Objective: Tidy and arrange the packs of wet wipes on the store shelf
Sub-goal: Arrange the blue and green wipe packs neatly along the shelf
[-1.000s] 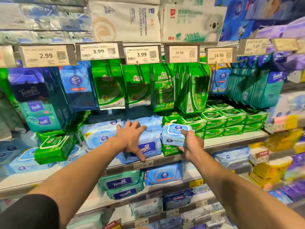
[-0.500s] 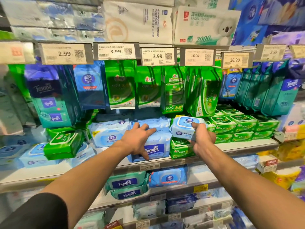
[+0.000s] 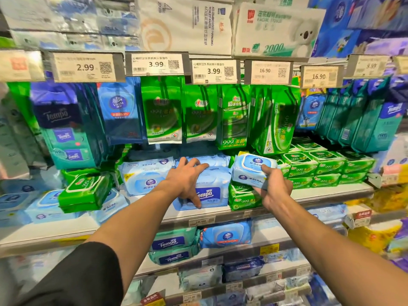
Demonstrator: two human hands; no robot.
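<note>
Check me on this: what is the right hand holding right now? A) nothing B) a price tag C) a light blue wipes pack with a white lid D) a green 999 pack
C: the right hand grips a light blue wipes pack with a white flip lid, lifted above the green 999 pack on the shelf.

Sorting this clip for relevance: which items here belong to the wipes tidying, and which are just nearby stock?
In the job:
light blue wipes pack, held in the right hand
blue Tempo pack, under the left hand
green 999 pack

Just nearby:
price tags
koala tissue box
</note>
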